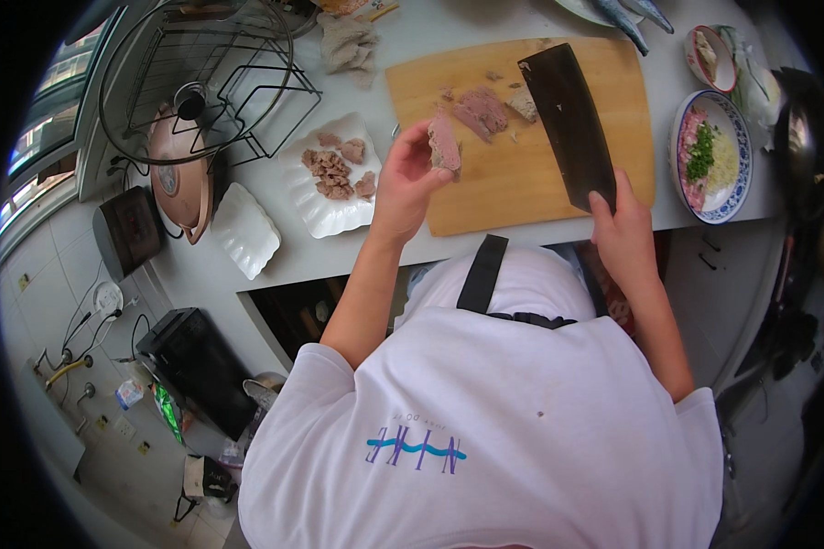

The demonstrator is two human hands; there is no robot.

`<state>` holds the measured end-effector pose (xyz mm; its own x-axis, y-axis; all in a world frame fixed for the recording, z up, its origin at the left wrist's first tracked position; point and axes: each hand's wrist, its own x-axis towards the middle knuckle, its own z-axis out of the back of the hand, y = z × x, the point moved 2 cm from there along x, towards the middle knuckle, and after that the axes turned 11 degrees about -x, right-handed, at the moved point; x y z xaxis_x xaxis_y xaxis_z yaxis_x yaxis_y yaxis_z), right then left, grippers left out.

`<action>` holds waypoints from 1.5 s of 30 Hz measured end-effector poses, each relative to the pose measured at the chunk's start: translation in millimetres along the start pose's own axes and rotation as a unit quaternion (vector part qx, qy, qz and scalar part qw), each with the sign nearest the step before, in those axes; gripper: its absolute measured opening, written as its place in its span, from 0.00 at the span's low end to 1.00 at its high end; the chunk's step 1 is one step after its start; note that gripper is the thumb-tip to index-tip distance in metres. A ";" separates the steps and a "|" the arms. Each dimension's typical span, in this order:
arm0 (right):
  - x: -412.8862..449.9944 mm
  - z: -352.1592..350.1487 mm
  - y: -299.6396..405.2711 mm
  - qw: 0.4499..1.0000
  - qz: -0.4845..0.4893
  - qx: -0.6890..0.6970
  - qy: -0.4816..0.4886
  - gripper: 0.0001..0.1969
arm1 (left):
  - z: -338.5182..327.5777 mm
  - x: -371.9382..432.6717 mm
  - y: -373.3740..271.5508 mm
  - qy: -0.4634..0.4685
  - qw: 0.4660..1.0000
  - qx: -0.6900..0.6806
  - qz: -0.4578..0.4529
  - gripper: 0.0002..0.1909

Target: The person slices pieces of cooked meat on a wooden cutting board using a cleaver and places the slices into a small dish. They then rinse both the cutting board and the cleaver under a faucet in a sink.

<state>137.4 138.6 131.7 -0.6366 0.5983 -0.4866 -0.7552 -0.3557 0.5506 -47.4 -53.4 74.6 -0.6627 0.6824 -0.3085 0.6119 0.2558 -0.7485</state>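
Between the thumb and fingers of my left hand (409, 180) is a slice of cooked meat (443, 145), pink with a greyish edge, held above the left part of a wooden cutting board (494, 206). My right hand (623, 230) grips the near end of a dark, broad-bladed cleaver (568, 123); its handle is hidden in my fist. The blade points away from me over the board's right side. A larger pink piece of meat (481, 113) and a greyish chunk (522, 104) lie on the board, among small crumbs.
Left of the board, a white scalloped plate (309, 216) holds brown meat pieces (333, 171). A smaller white dish (246, 230) and a black wire rack (268, 103) stand farther left. At right is a blue-rimmed bowl (735, 185) of minced meat and chopped greens; fish (618, 20) lie behind.
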 end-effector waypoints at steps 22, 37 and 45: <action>-18.3 -24.7 -44.7 0.998 -0.001 0.015 0.059 0.15 | 32.0 57.2 33.2 0.044 0.784 0.574 -0.233 0.27; -19.0 -44.2 -82.9 0.909 -0.140 0.392 0.034 0.15 | -1.7 108.5 40.0 0.170 0.798 0.535 -0.220 0.21; 18.1 -90.4 -53.2 0.894 -0.104 0.422 0.108 0.12 | -8.3 95.1 64.1 0.137 0.817 0.522 -0.204 0.20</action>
<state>152.0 103.5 32.3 -0.5806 0.4035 -0.7072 -0.5313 0.4704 0.7046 -67.5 33.5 2.2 -0.5103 0.8503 0.1284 -0.4324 -0.1246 -0.8930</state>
